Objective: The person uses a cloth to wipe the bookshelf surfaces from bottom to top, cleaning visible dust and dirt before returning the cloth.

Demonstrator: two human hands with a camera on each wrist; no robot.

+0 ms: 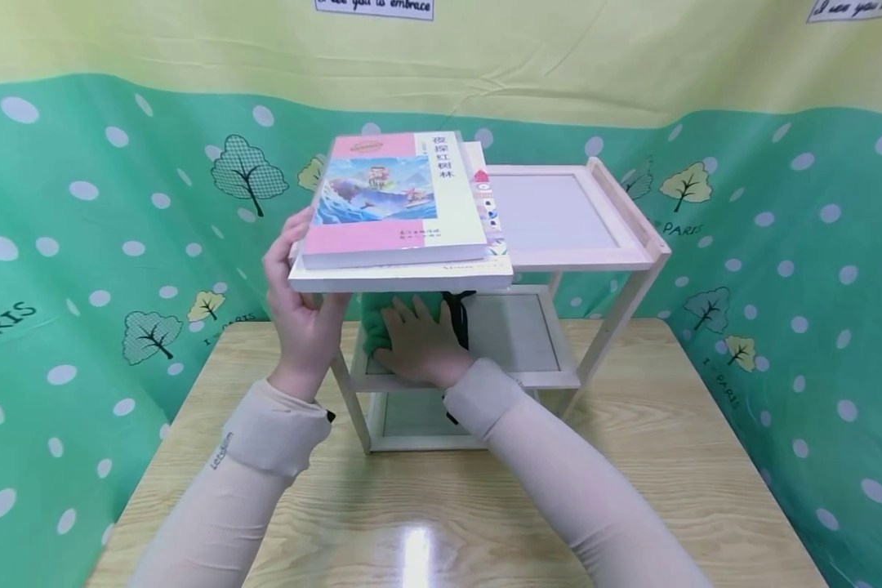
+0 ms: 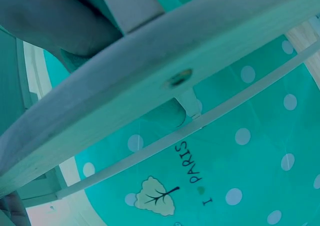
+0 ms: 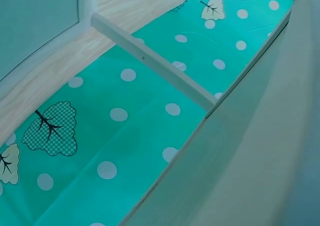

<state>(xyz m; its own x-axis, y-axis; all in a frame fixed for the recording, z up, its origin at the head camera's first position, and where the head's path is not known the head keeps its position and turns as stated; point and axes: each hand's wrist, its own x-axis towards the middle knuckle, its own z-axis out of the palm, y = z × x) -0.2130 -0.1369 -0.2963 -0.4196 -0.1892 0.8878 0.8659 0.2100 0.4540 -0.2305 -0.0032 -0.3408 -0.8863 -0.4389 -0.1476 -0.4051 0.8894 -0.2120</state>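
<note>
My left hand (image 1: 305,306) grips the left end of the top of a small white wooden shelf rack (image 1: 569,212), right beside two stacked books. The upper book (image 1: 389,196) has a pink and white cover with a sea picture; the lower, larger white book (image 1: 496,220) sticks out from under it. On the middle shelf, my right hand (image 1: 422,343) rests with fingers spread on a soft green cloth item (image 1: 375,322), partly hidden under the books. A black cord (image 1: 457,318) lies by its right side. In the left wrist view a rail (image 2: 175,78) of the rack crosses close up.
The rack stands on a wooden table (image 1: 316,506) and has a bottom shelf (image 1: 419,416) under the middle one. A green and yellow curtain (image 1: 88,269) with dots and trees surrounds the table at the back and sides. The top's right half shows a bare white panel.
</note>
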